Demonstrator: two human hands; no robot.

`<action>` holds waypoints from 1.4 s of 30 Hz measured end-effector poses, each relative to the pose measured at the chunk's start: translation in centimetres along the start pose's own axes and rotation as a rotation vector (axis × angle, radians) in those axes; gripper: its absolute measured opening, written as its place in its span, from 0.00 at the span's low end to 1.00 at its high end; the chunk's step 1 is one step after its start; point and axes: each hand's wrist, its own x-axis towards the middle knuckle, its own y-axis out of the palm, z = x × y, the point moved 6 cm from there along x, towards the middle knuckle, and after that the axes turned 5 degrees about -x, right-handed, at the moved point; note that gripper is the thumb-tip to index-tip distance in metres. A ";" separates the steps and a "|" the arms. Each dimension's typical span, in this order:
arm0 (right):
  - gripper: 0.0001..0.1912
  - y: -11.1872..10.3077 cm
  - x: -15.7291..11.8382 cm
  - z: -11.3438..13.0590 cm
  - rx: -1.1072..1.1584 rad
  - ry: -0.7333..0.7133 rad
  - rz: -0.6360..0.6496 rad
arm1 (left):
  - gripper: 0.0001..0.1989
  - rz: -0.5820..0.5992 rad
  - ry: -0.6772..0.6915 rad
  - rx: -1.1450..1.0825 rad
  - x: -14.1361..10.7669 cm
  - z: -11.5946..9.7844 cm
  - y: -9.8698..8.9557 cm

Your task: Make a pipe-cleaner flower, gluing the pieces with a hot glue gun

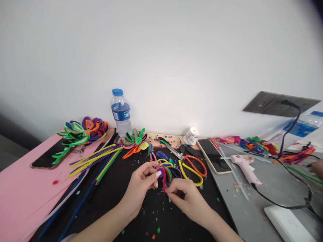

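Observation:
A magenta pipe cleaner (164, 179), bent into a loop, is pinched between my two hands over the black mat (141, 222). The thumb and fingers of my left hand (142, 179) close on its upper left part, beside a purple curl. My right hand (188, 198) pinches its lower end. Just behind my fingers lies a cluster of looped pipe cleaners (174, 171) in green, purple and yellow; whether the magenta one is joined to it I cannot tell. Scissors with red and yellow handles (195, 164) lie to the right of the cluster.
A water bottle (121, 116) and a paper cup (191, 136) stand by the wall. Loose pipe cleaners (94, 163) and a pipe-cleaner flower (135, 139) lie left. On the right are a phone (214, 156), a corded pink glue gun (246, 169) and a white box (287, 222). Another person's hand (317, 168) shows at far right.

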 end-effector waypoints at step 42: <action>0.09 1.3 -0.2 -0.1 -0.039 0.003 0.018 | 0.11 -0.022 0.048 0.083 -0.3 0.3 0.3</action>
